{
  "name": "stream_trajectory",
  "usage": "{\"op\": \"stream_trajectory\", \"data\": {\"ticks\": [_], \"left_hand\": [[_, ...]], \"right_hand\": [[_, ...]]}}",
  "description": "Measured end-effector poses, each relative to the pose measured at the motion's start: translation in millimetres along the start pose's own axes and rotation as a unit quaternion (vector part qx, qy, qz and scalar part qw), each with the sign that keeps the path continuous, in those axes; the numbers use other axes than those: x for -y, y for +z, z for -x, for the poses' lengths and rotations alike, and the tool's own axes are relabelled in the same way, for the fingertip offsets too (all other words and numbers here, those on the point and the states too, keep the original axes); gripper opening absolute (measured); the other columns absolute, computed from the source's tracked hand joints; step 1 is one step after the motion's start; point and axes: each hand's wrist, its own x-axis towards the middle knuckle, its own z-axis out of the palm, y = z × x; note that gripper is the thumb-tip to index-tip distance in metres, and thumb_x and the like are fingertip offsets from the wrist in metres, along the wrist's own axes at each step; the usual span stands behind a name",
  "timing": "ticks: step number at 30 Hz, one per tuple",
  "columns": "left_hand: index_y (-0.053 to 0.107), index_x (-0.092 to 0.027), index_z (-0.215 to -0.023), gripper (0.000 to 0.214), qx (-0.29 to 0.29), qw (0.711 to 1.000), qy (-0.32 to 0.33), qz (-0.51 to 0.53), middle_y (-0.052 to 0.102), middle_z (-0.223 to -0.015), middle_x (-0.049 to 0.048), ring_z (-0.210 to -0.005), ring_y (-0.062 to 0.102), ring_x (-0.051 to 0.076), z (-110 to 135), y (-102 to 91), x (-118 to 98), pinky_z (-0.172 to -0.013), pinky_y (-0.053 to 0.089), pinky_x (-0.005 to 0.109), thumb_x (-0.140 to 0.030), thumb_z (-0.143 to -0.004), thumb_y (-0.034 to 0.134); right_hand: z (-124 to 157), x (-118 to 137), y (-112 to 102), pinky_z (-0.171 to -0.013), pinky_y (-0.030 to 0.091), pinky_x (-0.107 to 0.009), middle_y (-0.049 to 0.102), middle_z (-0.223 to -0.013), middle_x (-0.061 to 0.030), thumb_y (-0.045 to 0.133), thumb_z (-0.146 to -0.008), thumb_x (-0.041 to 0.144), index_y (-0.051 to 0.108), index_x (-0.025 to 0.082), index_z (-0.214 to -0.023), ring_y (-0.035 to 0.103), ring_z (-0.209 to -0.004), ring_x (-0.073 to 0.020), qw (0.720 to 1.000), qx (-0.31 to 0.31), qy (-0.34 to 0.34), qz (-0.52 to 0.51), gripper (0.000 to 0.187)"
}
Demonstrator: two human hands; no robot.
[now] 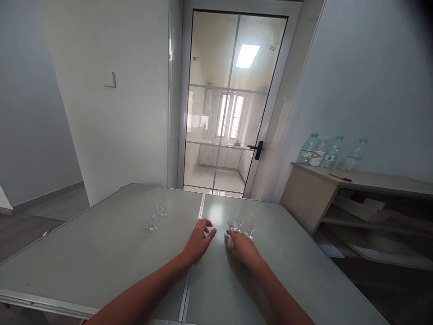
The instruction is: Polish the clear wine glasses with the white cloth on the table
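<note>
Where a glazed door (227,99) faces the table (104,239), left fingers (204,223) gape and right fingers (234,234) grip a glass (227,239).

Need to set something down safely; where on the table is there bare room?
Left of the left forearm, the table is bare between two clear glasses and its near edge. Another patch lies between the right forearm and the table's right edge. It is crowded at the right hand, which touches a glass beside other glasses.
</note>
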Motion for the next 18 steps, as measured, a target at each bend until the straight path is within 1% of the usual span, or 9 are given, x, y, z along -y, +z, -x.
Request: {"op": "stream_trajectory", "data": {"ticks": [4,9,14,18], "left_hand": [[0.056,-0.021,-0.097,0.022,0.002,1.000,-0.003,0.000,0.054,-0.105,0.0055,-0.089,0.060,0.018,-0.1,-0.5,0.4,-0.073,0.052,0.031,-0.043,-0.094,0.054],[0.056,-0.021,-0.098,0.024,0.003,1.000,-0.002,-0.005,0.054,-0.106,0.0055,-0.089,0.060,0.018,0.0,-0.7,1.1,-0.072,0.052,0.031,-0.044,-0.094,0.053],[0.057,-0.021,-0.097,0.024,0.002,1.000,-0.003,-0.005,0.054,-0.105,0.0054,-0.088,0.060,0.018,0.2,-0.7,0.2,-0.072,0.053,0.031,-0.044,-0.094,0.053],[0.057,-0.021,-0.096,0.024,0.001,1.000,0.000,0.003,0.054,-0.104,0.0053,-0.087,0.061,0.017,0.0,0.1,1.0,-0.071,0.053,0.031,-0.044,-0.094,0.054]], "right_hand": [[-1.4,-1.9,3.6,-0.105,0.043,-0.030,0.062,-0.140,-0.0133,0.050,-0.081,0.007,0.054,0.017,-0.145,0.059,-0.128,-0.0249,1.000,-0.002,0.006,0.004,0.065],[-0.1,-0.4,0.4,-0.105,0.043,-0.031,0.063,-0.139,-0.0135,0.054,-0.081,0.013,0.055,0.017,-0.144,0.059,-0.128,-0.0258,1.000,0.000,0.021,-0.002,0.063],[1.9,-0.2,-3.5,-0.103,0.045,-0.032,0.064,-0.137,-0.0150,0.051,-0.081,0.010,0.055,0.016,-0.143,0.059,-0.128,-0.0260,0.999,0.001,0.033,0.001,0.062],[0.7,-4.4,-3.3,-0.098,0.047,-0.032,0.065,-0.134,-0.0148,0.053,-0.079,0.008,0.054,0.018,-0.143,0.061,-0.124,-0.0262,0.998,0.008,0.056,0.009,0.064]]}}
